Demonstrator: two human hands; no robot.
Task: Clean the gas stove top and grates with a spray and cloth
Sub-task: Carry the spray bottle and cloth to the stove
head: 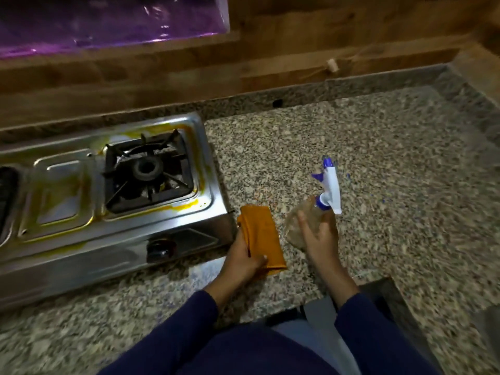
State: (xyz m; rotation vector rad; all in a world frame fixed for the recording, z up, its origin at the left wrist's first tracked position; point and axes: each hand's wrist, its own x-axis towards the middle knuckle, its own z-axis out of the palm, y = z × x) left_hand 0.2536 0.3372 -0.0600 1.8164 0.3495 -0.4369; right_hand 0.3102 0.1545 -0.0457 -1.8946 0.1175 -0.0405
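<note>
A steel gas stove (67,226) sits at the left of the granite counter, its top smeared with yellow stains. A black grate (147,174) rests over the right burner. Just right of the stove's front corner lies a folded orange cloth (263,234), gripped at its near end by my left hand (244,262). My right hand (318,236) is wrapped around a clear spray bottle (300,223) with a white and blue trigger head (328,185), held upright and slightly tilted over the counter.
The speckled granite counter (378,171) runs to a wooden back wall (297,36). A purple shiny sheet (108,20) hangs at top left. A black stove knob (159,247) faces me. The counter's front edge steps back at lower right (378,288).
</note>
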